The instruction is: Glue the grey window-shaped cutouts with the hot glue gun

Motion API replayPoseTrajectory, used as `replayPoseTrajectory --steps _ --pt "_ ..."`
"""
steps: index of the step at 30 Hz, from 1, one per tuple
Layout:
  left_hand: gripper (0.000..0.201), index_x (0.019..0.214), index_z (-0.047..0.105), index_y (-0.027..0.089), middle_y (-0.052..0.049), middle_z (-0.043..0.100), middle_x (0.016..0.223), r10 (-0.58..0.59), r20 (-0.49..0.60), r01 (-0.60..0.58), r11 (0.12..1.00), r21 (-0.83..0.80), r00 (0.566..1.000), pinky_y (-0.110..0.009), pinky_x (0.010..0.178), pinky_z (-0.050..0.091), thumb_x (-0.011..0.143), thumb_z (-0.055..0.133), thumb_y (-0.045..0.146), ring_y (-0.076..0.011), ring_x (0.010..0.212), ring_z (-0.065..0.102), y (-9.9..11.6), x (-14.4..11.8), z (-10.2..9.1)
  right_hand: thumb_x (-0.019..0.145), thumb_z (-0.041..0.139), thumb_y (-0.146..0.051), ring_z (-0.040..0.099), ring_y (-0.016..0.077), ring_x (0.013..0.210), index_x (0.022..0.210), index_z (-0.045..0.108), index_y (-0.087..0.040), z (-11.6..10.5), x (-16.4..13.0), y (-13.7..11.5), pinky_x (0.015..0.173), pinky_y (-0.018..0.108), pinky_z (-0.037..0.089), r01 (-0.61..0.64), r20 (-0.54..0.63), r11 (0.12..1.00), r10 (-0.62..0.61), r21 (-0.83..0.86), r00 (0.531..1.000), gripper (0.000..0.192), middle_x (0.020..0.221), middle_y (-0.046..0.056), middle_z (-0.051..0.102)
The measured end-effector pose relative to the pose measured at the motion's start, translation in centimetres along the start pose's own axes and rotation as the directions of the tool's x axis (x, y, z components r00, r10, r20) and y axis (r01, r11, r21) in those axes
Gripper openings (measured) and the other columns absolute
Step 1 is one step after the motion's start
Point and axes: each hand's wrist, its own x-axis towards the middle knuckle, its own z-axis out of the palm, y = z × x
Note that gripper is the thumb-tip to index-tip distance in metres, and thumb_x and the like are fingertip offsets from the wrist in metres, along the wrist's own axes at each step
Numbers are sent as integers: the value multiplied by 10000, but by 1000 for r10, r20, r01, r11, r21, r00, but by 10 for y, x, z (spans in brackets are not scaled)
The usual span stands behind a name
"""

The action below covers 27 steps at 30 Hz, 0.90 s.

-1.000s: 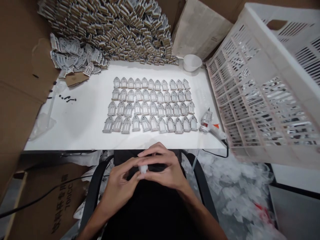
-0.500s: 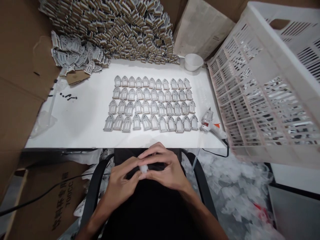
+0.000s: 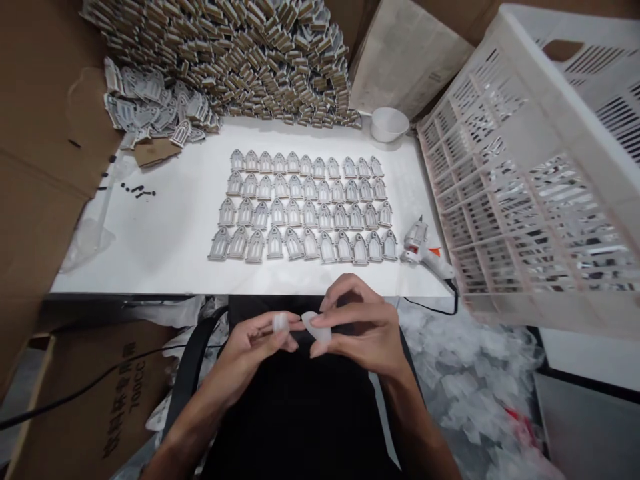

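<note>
Above my lap, just in front of the table's near edge, my left hand (image 3: 253, 341) is closed on a small stack of translucent white pieces (image 3: 281, 323). To its right, my right hand (image 3: 367, 328) pinches a thin translucent white piece (image 3: 315, 327) with a curved edge, apart from the stack. Fingers cover part of both. Beyond the hands, small grey arched window-shaped pieces (image 3: 275, 245) lie in several rows on the white table (image 3: 170, 260). Their openings look pale.
A glue gun (image 3: 423, 250) lies at the table's right edge beside a tall white plastic crate (image 3: 475, 200). At the back are a heap of grey-brown pieces (image 3: 240, 60), a white cup (image 3: 389, 125) and a smaller pile (image 3: 155, 100). Translucent scraps (image 3: 465, 387) cover the floor at right.
My hands, together around a white piece before, have come apart. The right one has moved right with a thin translucent piece; the left keeps the small stack.
</note>
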Motion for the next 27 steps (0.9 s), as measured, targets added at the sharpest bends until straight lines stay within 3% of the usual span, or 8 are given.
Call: replayPoseTrajectory --steps 3,7,10,14,18,21,27 --pt "231 1089 857 196 -74 853 1067 -138 103 166 917 -362 985 -280 917 617 944 842 376 -194 936 792 3 -3 9 963 849 -202 680 167 845 1240 842 -321 -5 -5 6 686 305 593 112 168 984 -89 -137 982 302 1015 50 680" --pt "162 973 865 190 -57 847 1004 -170 117 206 838 -506 978 -311 1039 593 970 820 345 -206 1036 791 9 -10 26 1029 726 -109 676 188 919 1407 745 -335 -4 -14 18 784 356 615 312 309 918 -231 -245 923 441 1058 67 717" --pt "211 1013 874 192 -64 850 990 -192 82 207 825 -527 978 -360 1075 591 921 869 382 -239 1067 790 13 -16 34 1038 685 -82 689 179 930 1439 717 -360 -1 -21 21 793 340 645 362 330 873 -253 -326 909 489 1076 59 727" --pt "277 1051 881 225 -52 854 1085 -195 -52 137 829 -543 979 -360 1136 559 818 959 353 -261 1200 753 10 -19 38 1021 702 -106 729 230 1082 1500 671 -314 4 -32 23 887 400 663 412 298 817 -309 -404 903 524 1143 80 786" --pt "259 1085 876 230 -64 847 1171 -162 -127 70 843 -534 979 -398 1181 535 862 923 352 -279 1275 722 3 -16 40 998 683 -100 740 275 1160 1537 632 -249 7 -44 28 907 442 655 404 265 783 -310 -474 913 562 1247 103 818" --pt "254 1142 862 225 -75 836 1223 -94 -106 34 883 -468 990 -406 1187 531 922 874 351 -277 1290 717 3 -15 44 1005 619 -50 752 264 1170 1522 639 -277 8 -48 32 915 449 653 382 211 784 -318 -490 924 565 1253 68 834" --pt "316 1279 817 242 -99 809 1329 -45 -23 34 936 -350 999 -407 1164 538 978 812 341 -293 1304 717 5 -17 42 971 773 -74 778 245 1092 1402 699 -301 2 -41 26 907 438 650 317 142 861 -284 -398 948 492 1216 58 843"
